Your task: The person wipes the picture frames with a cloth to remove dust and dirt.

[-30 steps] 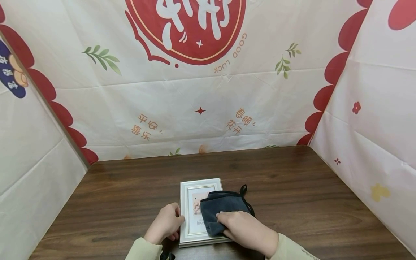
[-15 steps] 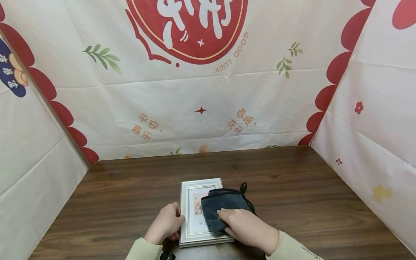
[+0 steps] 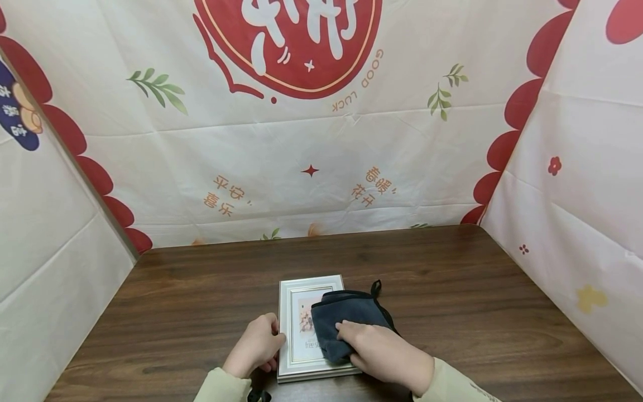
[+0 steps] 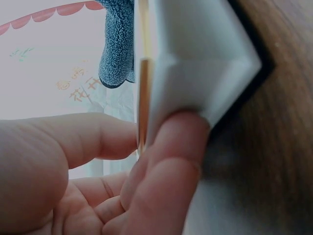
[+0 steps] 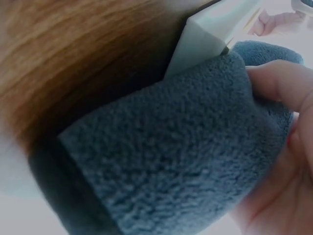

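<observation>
A white picture frame [image 3: 303, 360] with thin gold lines lies flat on the table, a small print and lettering inside it. My left hand [image 3: 255, 343] pinches its left edge, thumb at the front face; in the left wrist view the index finger [image 4: 178, 134] lies against the white side wall. A dark blue-grey towelling cloth [image 3: 344, 315] with black edging and a hanging loop covers the frame's right part. My right hand [image 3: 384, 352] grips the bunched cloth over the frame's lower right. In the right wrist view, the thumb [image 5: 279, 83] presses into the folded cloth [image 5: 166, 147].
The brown wood-grain table [image 3: 201, 290] extends around the frame to both sides and behind it. A white printed cloth backdrop [image 3: 281, 151] rises at the table's far edge, with similar panels at left and right.
The right hand and cloth have shifted slightly up and to the right on the frame, baring a bit more lettering and lower edge. The left hand keeps its hold.
</observation>
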Tool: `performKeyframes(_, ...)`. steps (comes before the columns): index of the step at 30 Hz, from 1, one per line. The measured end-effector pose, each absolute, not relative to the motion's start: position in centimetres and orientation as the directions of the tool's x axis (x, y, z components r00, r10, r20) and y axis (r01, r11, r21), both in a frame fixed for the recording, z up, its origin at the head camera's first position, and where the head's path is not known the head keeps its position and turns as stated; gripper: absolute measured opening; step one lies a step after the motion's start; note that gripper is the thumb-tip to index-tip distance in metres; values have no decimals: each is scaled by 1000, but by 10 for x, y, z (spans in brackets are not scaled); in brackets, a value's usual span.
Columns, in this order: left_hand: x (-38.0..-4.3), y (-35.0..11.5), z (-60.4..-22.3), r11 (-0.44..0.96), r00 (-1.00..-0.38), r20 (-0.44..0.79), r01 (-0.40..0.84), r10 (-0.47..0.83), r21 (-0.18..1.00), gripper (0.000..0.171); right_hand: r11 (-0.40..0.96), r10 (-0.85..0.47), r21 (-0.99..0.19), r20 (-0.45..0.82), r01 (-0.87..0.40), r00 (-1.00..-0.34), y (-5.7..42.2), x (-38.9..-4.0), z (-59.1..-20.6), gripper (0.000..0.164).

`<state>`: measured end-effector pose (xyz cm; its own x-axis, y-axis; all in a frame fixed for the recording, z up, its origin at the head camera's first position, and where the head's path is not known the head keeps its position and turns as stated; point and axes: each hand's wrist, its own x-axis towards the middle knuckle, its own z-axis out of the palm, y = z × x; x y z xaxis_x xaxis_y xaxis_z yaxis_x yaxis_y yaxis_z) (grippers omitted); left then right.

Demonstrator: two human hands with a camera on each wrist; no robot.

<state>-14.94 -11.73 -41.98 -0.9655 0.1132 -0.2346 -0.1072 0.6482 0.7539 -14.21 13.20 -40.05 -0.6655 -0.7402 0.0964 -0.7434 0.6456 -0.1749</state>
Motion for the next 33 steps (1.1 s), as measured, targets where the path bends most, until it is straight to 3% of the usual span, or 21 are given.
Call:
performKeyframes(14, -149, -116, -420, 651, -967, -230, -106, 108, 752, 8, 651, -730, -105, 182, -752, -658, 136, -139, -402, 17)
performKeyframes(22, -148, -115, -419, 645, -968, -228, -108, 106, 756, 8, 682, -703, -87, 199, -726, -683, 137, -141, -403, 17)
performKeyframes(33, -149, -115, -421, 661, -969, -230, -112, 94, 742, 9, 662, -712, -78, 244, -745, -658, 138, -143, -404, 15)
